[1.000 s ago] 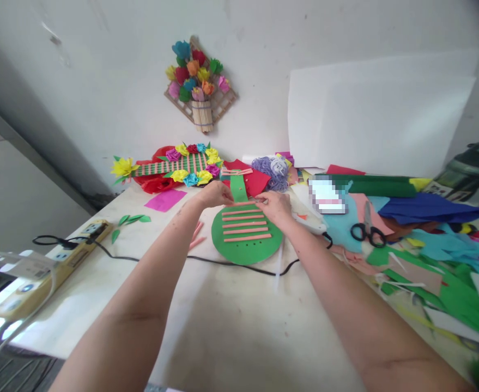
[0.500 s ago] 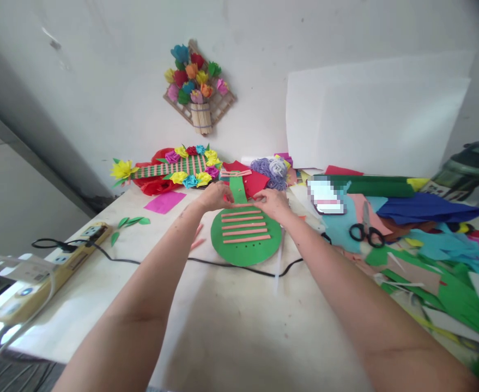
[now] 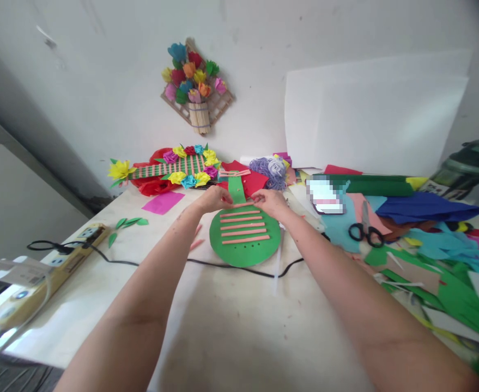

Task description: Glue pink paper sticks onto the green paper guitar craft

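Observation:
A green guitar-shaped cutout (image 3: pixel 247 253) lies on the table, its neck (image 3: pixel 236 190) pointing away from me. Several pink strips (image 3: pixel 244 225) run across its round body in rows. At the top of the body, my left hand (image 3: pixel 215 199) and my right hand (image 3: pixel 270 202) pinch the two ends of another pink paper strip (image 3: pixel 242 205), which spans the base of the neck. Small dark dots show below the lowest strip. More pink strips (image 3: pixel 197 239) lie beside my left forearm.
A flower-trimmed paper guitar (image 3: pixel 169 169) lies at the back left, with purple yarn (image 3: pixel 266 171) further right. Scissors (image 3: pixel 365 231) and paper scraps (image 3: pixel 435 277) cover the right side. A black cable (image 3: pixel 231 266) crosses from the power strip (image 3: pixel 55 272). A dark bottle (image 3: pixel 464 169) stands back right.
Both hands stay at the top of the round body, with the pink strip still between them. The whole view has shifted very slightly; nothing was picked up or let go.

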{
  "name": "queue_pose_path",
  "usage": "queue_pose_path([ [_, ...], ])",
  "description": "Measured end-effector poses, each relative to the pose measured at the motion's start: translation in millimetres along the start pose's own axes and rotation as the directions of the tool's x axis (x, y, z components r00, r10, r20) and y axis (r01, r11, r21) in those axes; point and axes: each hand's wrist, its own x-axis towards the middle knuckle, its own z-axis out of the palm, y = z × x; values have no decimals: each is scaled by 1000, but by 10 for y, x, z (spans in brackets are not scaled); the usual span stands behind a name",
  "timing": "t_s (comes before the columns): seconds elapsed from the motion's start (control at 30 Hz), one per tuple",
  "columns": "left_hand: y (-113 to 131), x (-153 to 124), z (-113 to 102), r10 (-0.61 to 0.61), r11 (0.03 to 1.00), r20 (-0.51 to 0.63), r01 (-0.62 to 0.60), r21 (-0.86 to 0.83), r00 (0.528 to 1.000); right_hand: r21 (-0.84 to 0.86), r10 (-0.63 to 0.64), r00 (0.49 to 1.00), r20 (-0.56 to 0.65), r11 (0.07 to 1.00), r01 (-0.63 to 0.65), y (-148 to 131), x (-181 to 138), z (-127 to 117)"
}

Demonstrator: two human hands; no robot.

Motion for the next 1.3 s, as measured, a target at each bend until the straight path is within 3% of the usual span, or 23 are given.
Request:
queue_pose_path([
  [0.43, -64, -29, 26, -70, 989, 22, 72, -126, 997, 122, -25, 998, 51, 992, 19, 196, 87, 93],
  [0.7, -52, -22, 45, 13, 999, -1, -13, -46, 1000, 80, 4, 995, 102, 997, -13, 154, 94, 41],
  [1.03, -65, -9, 63, 80, 997, 20, -80, -14, 997, -22, 6, 999, 50, 1000, -5, 98, 62, 15],
  [1.3, -86, 24, 49, 61, 998, 84, -61, -7, 995, -130, 17, 1000, 16, 991, -15, -18, 8, -26],
])
